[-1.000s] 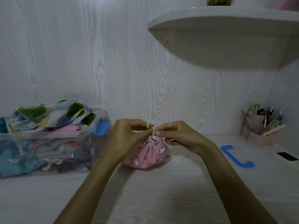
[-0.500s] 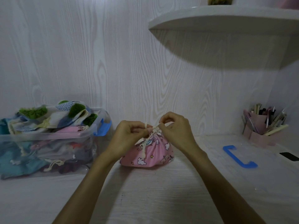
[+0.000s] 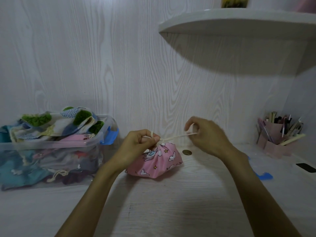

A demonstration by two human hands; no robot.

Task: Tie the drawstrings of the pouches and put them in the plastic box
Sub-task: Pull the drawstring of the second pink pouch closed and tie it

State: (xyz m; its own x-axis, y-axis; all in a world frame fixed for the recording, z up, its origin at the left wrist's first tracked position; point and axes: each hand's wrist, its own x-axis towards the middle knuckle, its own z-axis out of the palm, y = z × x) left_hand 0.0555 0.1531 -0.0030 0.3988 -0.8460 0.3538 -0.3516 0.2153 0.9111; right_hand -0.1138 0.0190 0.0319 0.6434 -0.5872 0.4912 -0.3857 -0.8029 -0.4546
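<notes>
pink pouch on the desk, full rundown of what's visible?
The pouch is soft pink fabric printed with white bunnies and yellow stars, lying slumped on the desk, mouth gathered shut at the top. Its cream drawstring runs taut from the mouth to the right hand, which pinches it; the left hand pinches the cord at the mouth and covers the pouch's left side.

Pink cloud-and-star pouch (image 3: 159, 161), cream drawstring (image 3: 177, 136)
</notes>
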